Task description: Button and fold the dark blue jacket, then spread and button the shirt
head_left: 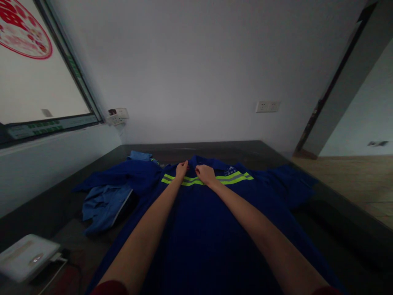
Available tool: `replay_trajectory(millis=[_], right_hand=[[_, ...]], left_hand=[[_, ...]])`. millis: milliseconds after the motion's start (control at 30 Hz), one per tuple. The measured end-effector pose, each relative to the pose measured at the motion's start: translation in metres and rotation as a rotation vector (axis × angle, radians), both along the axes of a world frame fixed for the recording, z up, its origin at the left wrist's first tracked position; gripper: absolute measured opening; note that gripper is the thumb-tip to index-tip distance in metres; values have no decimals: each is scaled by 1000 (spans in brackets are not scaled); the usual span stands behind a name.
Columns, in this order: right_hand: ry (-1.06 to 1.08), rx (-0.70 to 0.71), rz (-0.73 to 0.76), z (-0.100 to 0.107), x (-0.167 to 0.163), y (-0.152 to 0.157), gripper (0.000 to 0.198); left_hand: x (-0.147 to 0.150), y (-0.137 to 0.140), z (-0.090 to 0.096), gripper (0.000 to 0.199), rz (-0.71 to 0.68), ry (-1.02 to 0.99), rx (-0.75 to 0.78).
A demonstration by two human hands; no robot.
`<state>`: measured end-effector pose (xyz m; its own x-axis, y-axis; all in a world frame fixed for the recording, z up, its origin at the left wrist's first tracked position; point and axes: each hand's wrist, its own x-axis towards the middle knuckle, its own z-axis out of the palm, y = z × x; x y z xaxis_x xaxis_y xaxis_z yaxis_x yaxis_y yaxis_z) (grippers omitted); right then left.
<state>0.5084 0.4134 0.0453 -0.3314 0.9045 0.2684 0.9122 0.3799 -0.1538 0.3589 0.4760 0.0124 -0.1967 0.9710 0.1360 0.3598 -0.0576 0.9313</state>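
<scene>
Jacket point(211, 229) lies spread on the desk point(245, 149), long axis running away from the body, collar point(199, 160) at the far end, sleeves out to either side. Left hand point(182, 170) and right hand point(205, 174) sit side by side by the stripe point(235, 178), flanking the middle line just short of the collar, neither clearly nearer it. Fingers curl inward on both; how tight each grip is, or whether it pinches cloth, cannot tell.
</scene>
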Motion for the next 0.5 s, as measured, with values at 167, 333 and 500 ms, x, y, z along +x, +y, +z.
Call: replay_trajectory(millis=[167,333,500], right_hand=[[-30,29,129,-8,-10,-32,30],[-77,74,287,-9,-12,-42,28],[-60,7,310,-4,-8,-37,27]], left_hand=[[7,-6,4,34,-50,-120,-74],[12,-14,4,25,-70,-22,-86],[16,-16,8,14,-75,137,-69]])
